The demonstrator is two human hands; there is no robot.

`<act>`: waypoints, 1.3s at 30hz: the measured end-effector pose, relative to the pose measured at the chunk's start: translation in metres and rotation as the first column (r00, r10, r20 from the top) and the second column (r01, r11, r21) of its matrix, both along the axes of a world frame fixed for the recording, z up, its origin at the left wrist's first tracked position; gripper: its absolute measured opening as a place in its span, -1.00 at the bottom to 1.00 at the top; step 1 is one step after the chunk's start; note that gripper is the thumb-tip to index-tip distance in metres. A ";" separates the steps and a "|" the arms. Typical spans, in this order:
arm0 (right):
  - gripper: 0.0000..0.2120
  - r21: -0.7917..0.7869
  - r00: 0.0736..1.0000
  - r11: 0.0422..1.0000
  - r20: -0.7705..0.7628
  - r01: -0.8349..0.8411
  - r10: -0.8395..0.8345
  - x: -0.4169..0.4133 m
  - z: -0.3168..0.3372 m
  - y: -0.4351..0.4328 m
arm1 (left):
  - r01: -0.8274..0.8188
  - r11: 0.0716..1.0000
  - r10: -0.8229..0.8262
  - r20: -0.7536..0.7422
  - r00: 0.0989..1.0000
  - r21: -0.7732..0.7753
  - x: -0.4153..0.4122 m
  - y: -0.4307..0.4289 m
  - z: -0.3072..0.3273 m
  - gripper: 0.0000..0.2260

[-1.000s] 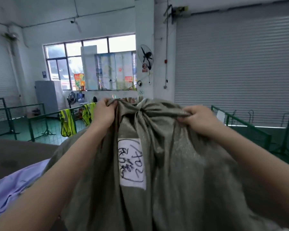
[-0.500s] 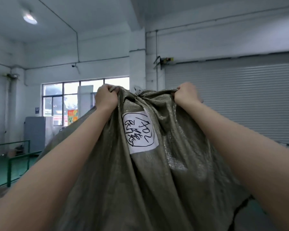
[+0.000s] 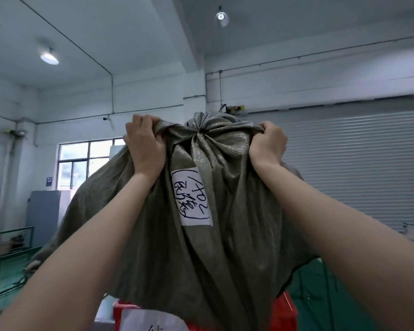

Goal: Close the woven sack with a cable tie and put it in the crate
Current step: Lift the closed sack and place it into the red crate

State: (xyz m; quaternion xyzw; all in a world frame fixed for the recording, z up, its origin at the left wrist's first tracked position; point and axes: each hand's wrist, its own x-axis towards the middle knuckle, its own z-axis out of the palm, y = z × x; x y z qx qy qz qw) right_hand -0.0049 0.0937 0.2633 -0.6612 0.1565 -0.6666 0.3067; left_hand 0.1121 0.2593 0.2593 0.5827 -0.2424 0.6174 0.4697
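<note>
A large olive-grey woven sack (image 3: 225, 247) hangs in the air in front of me, its neck (image 3: 199, 131) gathered tight at the top. A white label (image 3: 191, 197) with black handwriting is stuck on its front. My left hand (image 3: 145, 145) grips a fistful of fabric left of the neck. My right hand (image 3: 268, 144) grips the fabric on the right. Under the sack's bottom a red crate (image 3: 283, 314) shows, with a white paper on its front. The cable tie is too small to make out.
A grey roller shutter (image 3: 356, 163) fills the right wall. A window (image 3: 81, 161) and a grey cabinet (image 3: 43, 211) stand at the left. Green railings (image 3: 7, 254) line the floor on both sides.
Both hands have lifted the sack higher, and my view has tilted up toward the ceiling. The red crate has come into view below the sack.
</note>
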 end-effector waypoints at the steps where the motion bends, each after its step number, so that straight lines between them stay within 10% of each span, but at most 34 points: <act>1: -0.61 -0.012 1.000 1.000 0.026 0.000 0.001 0.006 -0.001 -0.002 | -0.002 1.000 0.003 0.007 1.000 -0.010 0.005 -0.002 -0.002 -0.72; 16: -0.70 -0.180 0.977 0.983 0.213 0.049 -0.009 0.145 -0.050 -0.076 | 0.075 0.995 -0.075 0.015 0.997 -0.058 0.138 -0.079 -0.061 -0.74; 34: -0.71 -0.071 0.907 0.996 -0.421 -0.051 0.016 0.258 -0.187 -0.143 | 0.238 0.968 -0.150 -0.585 0.797 0.076 0.257 -0.132 -0.222 -0.75; 39: -0.72 0.008 0.738 1.000 -0.675 -0.014 0.016 0.271 -0.242 -0.157 | 0.395 0.896 -0.116 -0.751 0.650 0.203 0.271 -0.131 -0.268 -0.83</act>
